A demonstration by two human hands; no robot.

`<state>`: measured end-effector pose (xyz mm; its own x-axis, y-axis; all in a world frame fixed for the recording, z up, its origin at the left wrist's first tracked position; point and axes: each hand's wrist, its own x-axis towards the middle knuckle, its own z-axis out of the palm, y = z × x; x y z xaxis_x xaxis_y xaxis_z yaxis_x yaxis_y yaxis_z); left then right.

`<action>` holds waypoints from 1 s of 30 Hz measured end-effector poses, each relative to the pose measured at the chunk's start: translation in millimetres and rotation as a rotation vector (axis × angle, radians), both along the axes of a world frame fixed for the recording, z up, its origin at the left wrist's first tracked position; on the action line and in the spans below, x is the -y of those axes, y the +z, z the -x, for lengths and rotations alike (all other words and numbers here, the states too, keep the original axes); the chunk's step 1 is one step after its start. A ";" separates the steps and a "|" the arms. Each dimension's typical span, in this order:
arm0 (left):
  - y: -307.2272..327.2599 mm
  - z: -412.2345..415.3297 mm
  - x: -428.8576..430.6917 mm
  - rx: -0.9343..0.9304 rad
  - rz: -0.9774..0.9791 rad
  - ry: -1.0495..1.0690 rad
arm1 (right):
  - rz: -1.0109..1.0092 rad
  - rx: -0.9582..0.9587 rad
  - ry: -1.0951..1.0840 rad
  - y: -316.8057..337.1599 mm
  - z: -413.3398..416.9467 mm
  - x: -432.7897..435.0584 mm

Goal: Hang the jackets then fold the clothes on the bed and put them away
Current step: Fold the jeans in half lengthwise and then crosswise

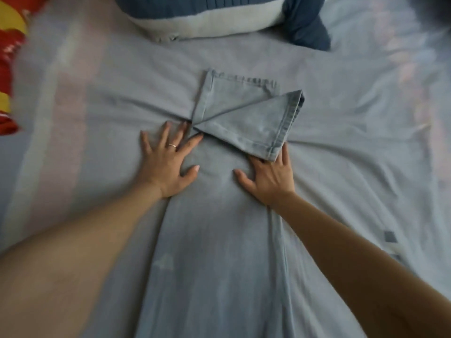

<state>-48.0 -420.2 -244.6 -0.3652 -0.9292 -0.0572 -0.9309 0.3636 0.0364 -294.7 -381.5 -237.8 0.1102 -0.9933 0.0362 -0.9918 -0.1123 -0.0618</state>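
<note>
The jeans (pixel 219 240) lie long on the bed (pixel 353 118), their leg ends (pixel 244 118) folded back. Both hands are flat and spread, gripping nothing, pressing the cloth smooth. The left hand (pixel 168 164) is at the left edge. The right hand (pixel 271 176) is at the right edge, its fingertips maybe under the hem.

Pale blue bed (pixel 353 118) w/ plush toy (pixel 207 20)

Pale blue jeans (pixel 219 240) are laid flat down the middle of the bed (pixel 341 118), leg ends folded over and crossed at the 12 o'clock end.
</note>
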 end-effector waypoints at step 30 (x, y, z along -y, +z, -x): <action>3.9 -4.6 9.9 -0.053 -0.072 -0.026 | -0.148 0.636 -0.723 26.0 20.6 126.0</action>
